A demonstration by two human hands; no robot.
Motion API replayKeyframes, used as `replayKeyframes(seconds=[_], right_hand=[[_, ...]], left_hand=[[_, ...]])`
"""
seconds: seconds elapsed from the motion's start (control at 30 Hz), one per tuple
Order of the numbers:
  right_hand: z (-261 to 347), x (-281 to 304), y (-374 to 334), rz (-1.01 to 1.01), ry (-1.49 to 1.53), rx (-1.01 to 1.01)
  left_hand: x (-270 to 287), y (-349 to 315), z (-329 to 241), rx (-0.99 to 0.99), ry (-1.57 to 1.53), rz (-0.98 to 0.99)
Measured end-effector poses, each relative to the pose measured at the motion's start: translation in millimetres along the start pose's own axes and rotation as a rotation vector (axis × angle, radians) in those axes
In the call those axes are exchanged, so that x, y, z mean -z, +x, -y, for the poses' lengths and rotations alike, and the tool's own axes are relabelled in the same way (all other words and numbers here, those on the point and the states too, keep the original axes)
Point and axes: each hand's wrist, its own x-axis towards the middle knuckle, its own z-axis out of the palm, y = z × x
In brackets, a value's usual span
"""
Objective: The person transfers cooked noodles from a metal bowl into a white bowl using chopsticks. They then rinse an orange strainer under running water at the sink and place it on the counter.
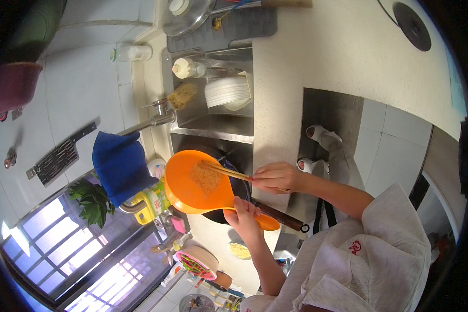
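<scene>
My left hand (pixel 242 221) is closed around the handle side of a large orange scoop-shaped bowl (pixel 179 192). A light, crumbly-looking food (pixel 205 179) lies inside it; its kind I cannot make out. Pinched in the fingers of my right hand (pixel 275 178) is a pair of wooden chopsticks (pixel 226 171), their tips over the food in the bowl. Beneath the bowl a dark wok (pixel 221 216) is partly hidden, its brown wooden handle (pixel 286 216) pointing toward my body.
A sink (pixel 213 125) beside the wok holds stacked white plates (pixel 226 92) and a pump bottle (pixel 187 68). A blue cloth (pixel 120 166) hangs near the faucet (pixel 164 115). A cleaver (pixel 62 156) is on the wall. A small bowl of yellowish food (pixel 239 249) and a basket of vegetables (pixel 196 262) stand on the counter.
</scene>
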Motion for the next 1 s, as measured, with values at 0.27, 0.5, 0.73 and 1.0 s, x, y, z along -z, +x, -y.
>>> replayKeyframes(seconds=[0.27, 0.5, 0.73, 1.0], right_hand=[[-3.2, -0.2, -5.3, -0.053, -0.003, -0.012], [-2.5, -3.0, -8.1, -0.046, 0.018, -0.037], [-1.4, -8.5, -7.9, -0.037, 0.060, -0.031], [19.0, 1.7, 9.8, -0.038, -0.013, -0.010]], left_hand=[[-11.0, 0.8, 2.9, -0.075, 0.061, 0.083], [-11.8, -1.6, 0.9, -0.085, 0.092, 0.061], [-4.5, -2.1, 0.1, -0.092, 0.108, 0.047], [5.9, 1.2, -2.2, 0.038, -0.073, 0.052]])
